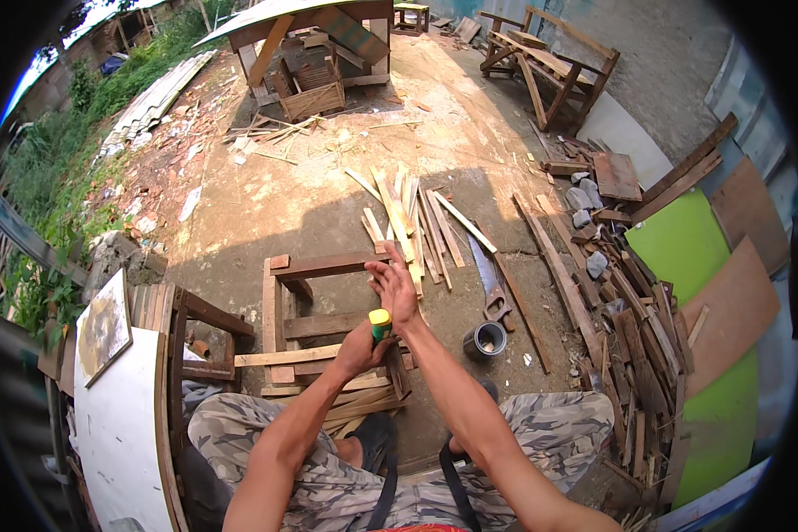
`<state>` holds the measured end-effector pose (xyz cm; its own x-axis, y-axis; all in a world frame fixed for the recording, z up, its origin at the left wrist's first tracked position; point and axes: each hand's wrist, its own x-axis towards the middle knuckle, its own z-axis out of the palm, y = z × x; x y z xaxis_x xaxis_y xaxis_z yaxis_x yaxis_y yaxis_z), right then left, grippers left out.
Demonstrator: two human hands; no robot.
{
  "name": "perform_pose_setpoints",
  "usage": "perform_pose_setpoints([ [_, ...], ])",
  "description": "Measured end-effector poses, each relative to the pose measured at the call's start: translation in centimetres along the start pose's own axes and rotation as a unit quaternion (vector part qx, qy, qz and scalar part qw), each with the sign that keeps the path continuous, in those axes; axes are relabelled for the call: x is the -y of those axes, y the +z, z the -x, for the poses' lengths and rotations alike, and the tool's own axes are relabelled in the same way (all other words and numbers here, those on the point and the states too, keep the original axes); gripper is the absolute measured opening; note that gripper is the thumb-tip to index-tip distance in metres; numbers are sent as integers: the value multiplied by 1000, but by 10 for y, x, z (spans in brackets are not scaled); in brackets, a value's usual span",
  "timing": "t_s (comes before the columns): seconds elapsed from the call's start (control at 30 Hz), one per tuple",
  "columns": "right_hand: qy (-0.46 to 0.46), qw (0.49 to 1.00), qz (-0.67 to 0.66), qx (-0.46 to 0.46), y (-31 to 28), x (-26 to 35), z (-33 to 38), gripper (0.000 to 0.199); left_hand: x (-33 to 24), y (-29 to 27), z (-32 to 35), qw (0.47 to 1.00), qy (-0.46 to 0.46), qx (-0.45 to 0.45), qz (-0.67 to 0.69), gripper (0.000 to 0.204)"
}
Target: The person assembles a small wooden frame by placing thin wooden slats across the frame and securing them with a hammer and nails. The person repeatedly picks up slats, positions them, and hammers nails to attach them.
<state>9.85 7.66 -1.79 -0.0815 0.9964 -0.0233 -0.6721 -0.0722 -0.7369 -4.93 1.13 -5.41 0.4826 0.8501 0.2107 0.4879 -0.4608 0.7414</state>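
My left hand [356, 348] grips a tool by its green and yellow handle [379, 324], held upright over a wooden frame [321, 266]. My right hand [393, 284] hovers just above it with fingers spread, over the frame's right end. The frame is made of dark slats and lies on the ground in front of my knees. A pale thin slat [285, 356] lies across the frame near my left hand. What the tool's working end is I cannot tell; it is hidden by my hand.
A handsaw [488, 277] and a small tin can [485, 340] lie to the right of the frame. Loose pale slats [410, 222] are piled beyond it. Scrap boards and green panels [683, 244] crowd the right side. A white board [120, 417] leans at left.
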Motion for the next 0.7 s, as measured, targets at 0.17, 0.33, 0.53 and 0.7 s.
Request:
perform_pose_setpoints([
  [0.17,-11,990,142,-17,-36,3,1,50,4,7,7,997,-27,-73,29,19],
  [0.33,2,802,596,40,-82,12,56,25,14,12,14,988,-60,-140,34,27],
  [0.53,-18,769,635,71,-73,-12,86,18,23,20,20,980,-122,-154,32,37],
  [0.7,-44,783,617,-69,-76,-6,82,19,25,18,22,977,-137,-158,32,42],
])
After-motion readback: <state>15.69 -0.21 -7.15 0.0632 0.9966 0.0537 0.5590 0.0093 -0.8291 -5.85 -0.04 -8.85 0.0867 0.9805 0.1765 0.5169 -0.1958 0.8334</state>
